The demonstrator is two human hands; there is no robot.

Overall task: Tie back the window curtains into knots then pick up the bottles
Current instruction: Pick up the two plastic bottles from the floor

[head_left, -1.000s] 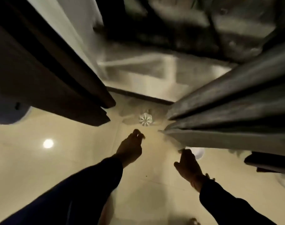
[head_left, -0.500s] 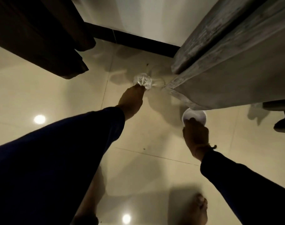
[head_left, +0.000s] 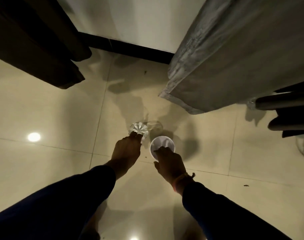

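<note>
A person's left hand [head_left: 128,150] grips a clear bottle [head_left: 138,129] and the right hand [head_left: 170,161] a white bottle [head_left: 162,144], fingers curled round each top; a straight, upright lift off the floor [head_left: 44,110] looks safest.

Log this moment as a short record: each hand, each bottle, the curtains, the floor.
left hand: reaches down, fingers on the clear bottle
right hand: reaches down, fingers on the white bottle
clear bottle: seen from above beside the white bottle, ribbed end showing; whether it is off the floor cannot be told
white bottle: round pale top faces the camera
curtains: dark curtain hangs at left, grey curtain at right, lower ends loose; no knot in view
floor: glossy pale tiles reflecting lamps
</note>
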